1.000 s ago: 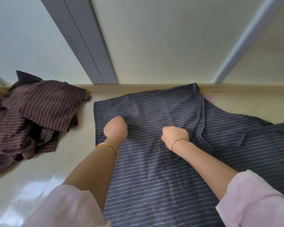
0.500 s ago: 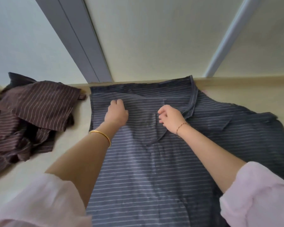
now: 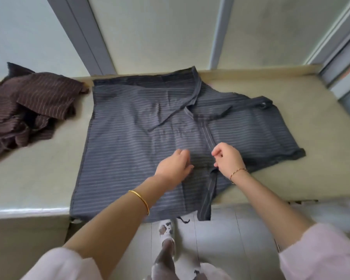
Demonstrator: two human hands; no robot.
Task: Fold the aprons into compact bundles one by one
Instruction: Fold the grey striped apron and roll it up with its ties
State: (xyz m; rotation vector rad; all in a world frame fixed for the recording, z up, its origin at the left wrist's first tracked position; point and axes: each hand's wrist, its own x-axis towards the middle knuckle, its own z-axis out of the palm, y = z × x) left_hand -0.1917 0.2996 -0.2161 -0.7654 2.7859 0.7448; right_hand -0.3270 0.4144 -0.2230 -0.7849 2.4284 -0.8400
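A grey striped apron [image 3: 129, 150] lies spread on the beige table [image 3: 38, 174], and its near edge hangs over the table's front. One strap [image 3: 192, 98] runs diagonally across the upper part. Another strap [image 3: 207, 199] hangs off the front edge. My left hand [image 3: 174, 167] rests on the cloth near the middle, its fingers relaxed and blurred. Just right of it, my right hand [image 3: 228, 160] has curled fingers and pinches the stitched hem of the folded flap. A crumpled heap of brown striped aprons [image 3: 28, 106] sits at the far left.
A wall with grey vertical frames rises right behind the table. Bare table surface shows between the two apron piles and at the right. Below the front edge there is tiled floor with my slippered feet [image 3: 166, 233].
Both hands have drawn back from the far part of the apron to near the front edge. The fists opened; the right hand now pinches the hem. The view has pulled back.
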